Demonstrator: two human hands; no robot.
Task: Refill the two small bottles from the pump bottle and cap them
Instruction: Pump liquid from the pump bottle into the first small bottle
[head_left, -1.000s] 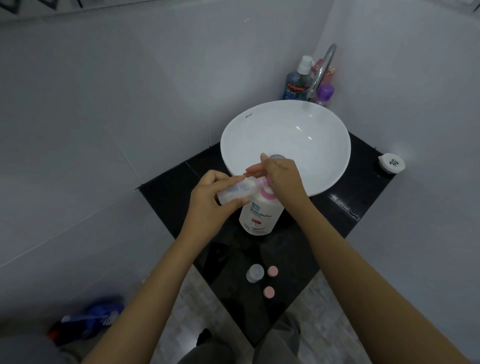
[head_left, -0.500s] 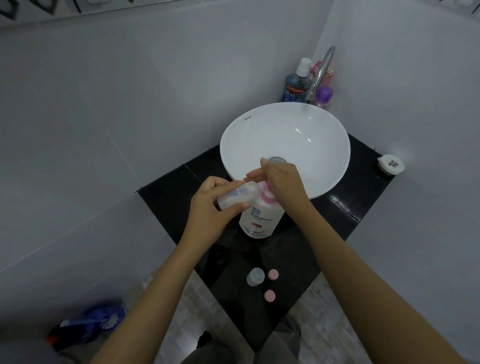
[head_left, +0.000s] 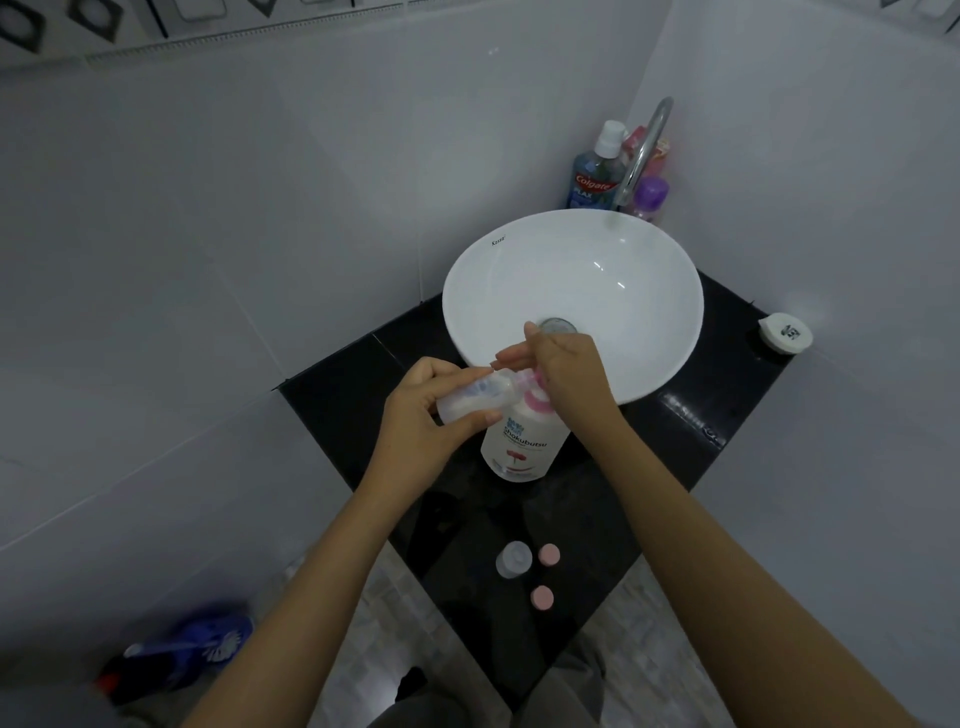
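Observation:
A white pump bottle (head_left: 522, 441) with a pink collar stands on the black counter (head_left: 685, 431) in front of the basin. My right hand (head_left: 563, 366) rests on top of its pump head, which it mostly hides. My left hand (head_left: 423, 421) holds a small clear bottle (head_left: 475, 397) tilted on its side, its mouth against the pump's nozzle. A second small clear bottle (head_left: 513, 559) stands uncapped near the counter's front corner. Two pink caps lie beside it, one cap (head_left: 549, 554) to its right and the other cap (head_left: 542, 597) closer to me.
A white basin (head_left: 571, 291) with a chrome tap (head_left: 644, 150) fills the back of the counter. A mouthwash bottle (head_left: 595, 171) and other toiletries stand in the corner behind it. A small white lidded tub (head_left: 785, 332) sits at the right. A blue object (head_left: 187, 649) lies on the floor.
Both hands keep the same hold on the small bottle and the pump head. Only the camera has shifted slightly.

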